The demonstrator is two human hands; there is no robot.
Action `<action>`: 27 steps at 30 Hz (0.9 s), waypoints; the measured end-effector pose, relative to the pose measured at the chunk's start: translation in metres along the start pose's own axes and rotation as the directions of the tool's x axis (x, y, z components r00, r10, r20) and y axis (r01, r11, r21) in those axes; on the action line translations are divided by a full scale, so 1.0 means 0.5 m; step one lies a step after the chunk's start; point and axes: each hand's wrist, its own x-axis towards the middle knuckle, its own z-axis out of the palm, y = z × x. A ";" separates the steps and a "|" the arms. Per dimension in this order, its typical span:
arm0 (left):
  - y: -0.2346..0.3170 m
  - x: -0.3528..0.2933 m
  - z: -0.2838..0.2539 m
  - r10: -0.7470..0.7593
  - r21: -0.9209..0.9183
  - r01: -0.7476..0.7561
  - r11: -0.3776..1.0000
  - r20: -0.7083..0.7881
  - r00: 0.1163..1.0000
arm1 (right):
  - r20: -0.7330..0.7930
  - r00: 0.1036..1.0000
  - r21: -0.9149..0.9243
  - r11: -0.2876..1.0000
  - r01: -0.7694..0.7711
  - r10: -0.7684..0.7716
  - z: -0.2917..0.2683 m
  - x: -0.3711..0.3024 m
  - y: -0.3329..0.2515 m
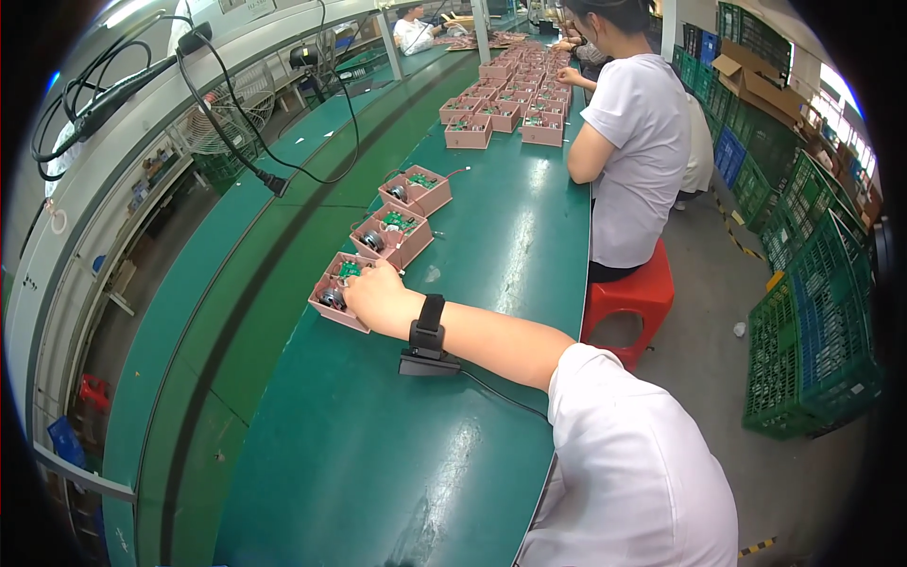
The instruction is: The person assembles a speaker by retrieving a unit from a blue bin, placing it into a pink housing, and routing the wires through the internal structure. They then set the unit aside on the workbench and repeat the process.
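My right hand (374, 295) reaches across the bench to the nearest pink open-topped box (348, 319). Its fingers curl over the box's near wall and into it; the fingertips are partly hidden. Inside this box lie a green circuit board (350, 268) and a dark round part like a speaker (332, 299). A black strap with a small dark device (427, 352) and a cable sits on my right wrist. Just beyond stand two similar boxes in a row, a middle one (408, 251) and a farther one (431, 199). My left hand is out of view.
Many more pink boxes (468, 138) stand grouped farther up the green bench (444, 454). A co-worker in white (638, 151) sits on a red stool (631, 298) at the right. Green crates (812, 331) are stacked on the floor. A black cable with a plug (274, 182) hangs at left.
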 end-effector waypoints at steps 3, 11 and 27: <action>0.000 0.000 0.002 -0.019 -0.018 0.019 1.000 0.011 1.000 | -0.009 1.000 -0.050 0.999 0.019 -0.020 -0.006 -0.006 -0.005; 0.001 -0.003 0.002 -0.002 -0.007 0.002 1.000 -0.018 1.000 | -0.418 0.906 -0.030 0.998 0.062 -0.069 -0.016 -0.012 -0.022; 0.013 0.000 -0.012 -0.049 -0.005 0.049 0.999 0.018 0.999 | -0.222 0.916 0.868 0.361 0.342 -0.335 0.070 -0.075 -0.187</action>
